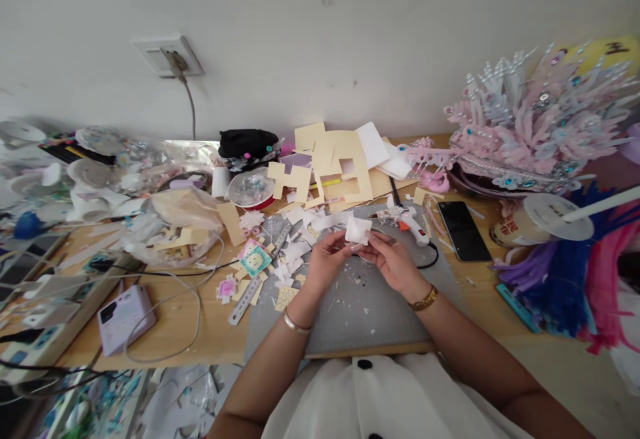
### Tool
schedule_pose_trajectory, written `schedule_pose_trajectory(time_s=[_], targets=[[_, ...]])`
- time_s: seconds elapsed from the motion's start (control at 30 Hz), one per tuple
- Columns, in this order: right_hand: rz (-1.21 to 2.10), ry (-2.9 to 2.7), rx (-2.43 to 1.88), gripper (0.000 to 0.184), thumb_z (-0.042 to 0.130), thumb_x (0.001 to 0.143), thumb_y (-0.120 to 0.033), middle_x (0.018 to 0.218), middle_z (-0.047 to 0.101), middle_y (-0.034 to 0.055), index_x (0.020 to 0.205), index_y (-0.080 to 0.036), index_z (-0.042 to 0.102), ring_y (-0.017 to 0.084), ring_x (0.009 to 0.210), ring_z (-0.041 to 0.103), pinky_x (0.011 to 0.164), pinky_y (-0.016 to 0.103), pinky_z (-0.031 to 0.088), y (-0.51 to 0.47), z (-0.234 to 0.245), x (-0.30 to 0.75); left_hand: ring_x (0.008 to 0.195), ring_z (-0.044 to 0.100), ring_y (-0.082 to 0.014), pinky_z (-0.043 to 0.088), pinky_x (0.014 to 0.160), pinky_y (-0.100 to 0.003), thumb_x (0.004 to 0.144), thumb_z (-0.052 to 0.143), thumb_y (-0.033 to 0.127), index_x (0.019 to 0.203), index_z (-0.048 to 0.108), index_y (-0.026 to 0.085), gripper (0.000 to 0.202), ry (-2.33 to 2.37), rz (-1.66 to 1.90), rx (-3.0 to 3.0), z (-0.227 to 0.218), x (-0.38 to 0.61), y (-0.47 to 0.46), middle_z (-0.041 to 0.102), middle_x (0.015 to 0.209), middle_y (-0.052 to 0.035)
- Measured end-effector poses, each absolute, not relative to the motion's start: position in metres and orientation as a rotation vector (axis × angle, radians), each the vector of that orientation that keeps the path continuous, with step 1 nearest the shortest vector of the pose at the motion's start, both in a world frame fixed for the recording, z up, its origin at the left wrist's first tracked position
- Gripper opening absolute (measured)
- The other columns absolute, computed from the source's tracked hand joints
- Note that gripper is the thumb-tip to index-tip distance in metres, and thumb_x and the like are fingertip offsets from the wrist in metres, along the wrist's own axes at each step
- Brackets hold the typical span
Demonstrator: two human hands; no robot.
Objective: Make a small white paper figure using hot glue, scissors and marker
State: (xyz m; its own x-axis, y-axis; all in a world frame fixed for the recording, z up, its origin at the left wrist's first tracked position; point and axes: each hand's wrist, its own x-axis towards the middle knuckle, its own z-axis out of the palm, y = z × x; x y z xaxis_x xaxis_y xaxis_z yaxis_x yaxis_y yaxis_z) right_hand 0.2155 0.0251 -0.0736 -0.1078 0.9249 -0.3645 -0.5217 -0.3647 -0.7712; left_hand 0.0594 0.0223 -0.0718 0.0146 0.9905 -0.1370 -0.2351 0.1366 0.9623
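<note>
Both hands meet over the grey cutting mat (360, 319) and pinch a small white square piece (359, 230), which looks like paper or card. My left hand (327, 259) grips its left and lower edge, with thumb and fingers closed. Its right edge is held by my right hand (395, 262), fingers bent around it. Just behind the right hand a white glue gun (407, 220) lies on its side with its black cord curving away. White paper scraps (293, 252) and a metal ruler (246, 300) lie left of my left hand.
Cut cream card sheets (345, 152) lean at the back by the wall. To the right are a black phone (464, 231), a lidded drink cup (543, 220) and pink beaded crowns (530, 132). Leftward sit a lilac device (126, 319), a power strip (65, 319) and loose cables.
</note>
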Motion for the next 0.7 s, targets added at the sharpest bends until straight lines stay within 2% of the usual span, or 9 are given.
schedule_pose_trajectory(time_s=[0.07, 0.2, 0.37, 0.43, 0.7], targets=[[1.697, -0.586, -1.035, 0.043, 0.093, 0.053, -0.046, 0.076, 0.074, 0.0006, 0.084, -0.022, 0.076, 0.017, 0.069, 0.070, 0.072, 0.035, 0.061, 0.0244, -0.0743, 0.2145, 0.073, 0.058, -0.0151, 0.045, 0.073, -0.028, 0.063, 0.086, 0.047, 0.091, 0.078, 0.018, 0.041, 1.083, 1.228, 0.927, -0.0721, 0.0593, 0.0226, 0.071, 0.082, -0.0031], [1.664, -0.627, -1.038, 0.042, 0.092, 0.055, -0.047, 0.078, 0.074, 0.0008, 0.085, -0.023, 0.077, 0.017, 0.068, 0.069, 0.071, 0.035, 0.061, 0.0220, -0.0725, 0.2118, 0.064, 0.048, -0.0124, 0.039, 0.065, -0.026, 0.067, 0.080, 0.056, 0.082, 0.077, 0.017, 0.043, 1.137, 1.218, 0.902, -0.0720, 0.0597, 0.0234, 0.061, 0.065, 0.0013], [1.647, -0.762, -1.017, 0.037, 0.089, 0.061, -0.041, 0.093, 0.076, 0.0041, 0.092, -0.023, 0.078, 0.018, 0.077, 0.069, 0.072, 0.033, 0.060, 0.0189, -0.0688, 0.2092, 0.059, 0.043, -0.0123, 0.036, 0.062, -0.026, 0.071, 0.074, 0.062, 0.070, 0.073, 0.016, 0.046, 1.192, 1.202, 0.963, -0.0736, 0.0595, 0.0240, 0.054, 0.057, 0.0020], [1.645, -0.779, -1.019, 0.037, 0.089, 0.061, -0.039, 0.094, 0.077, 0.0045, 0.092, -0.022, 0.079, 0.019, 0.078, 0.069, 0.071, 0.032, 0.059, 0.0181, -0.0689, 0.2085, 0.060, 0.044, -0.0129, 0.037, 0.062, -0.026, 0.072, 0.074, 0.061, 0.069, 0.072, 0.016, 0.044, 1.219, 1.205, 1.017, -0.0748, 0.0592, 0.0239, 0.056, 0.058, 0.0015], [1.622, -0.728, -1.030, 0.031, 0.090, 0.055, -0.041, 0.074, 0.074, 0.0018, 0.077, -0.022, 0.079, 0.015, 0.063, 0.064, 0.060, 0.027, 0.058, 0.0169, -0.0682, 0.2071, 0.068, 0.054, -0.0162, 0.041, 0.068, -0.027, 0.066, 0.079, 0.055, 0.071, 0.077, 0.019, 0.036, 1.192, 1.216, 1.154, -0.0727, 0.0591, 0.0221, 0.067, 0.068, -0.0017]])
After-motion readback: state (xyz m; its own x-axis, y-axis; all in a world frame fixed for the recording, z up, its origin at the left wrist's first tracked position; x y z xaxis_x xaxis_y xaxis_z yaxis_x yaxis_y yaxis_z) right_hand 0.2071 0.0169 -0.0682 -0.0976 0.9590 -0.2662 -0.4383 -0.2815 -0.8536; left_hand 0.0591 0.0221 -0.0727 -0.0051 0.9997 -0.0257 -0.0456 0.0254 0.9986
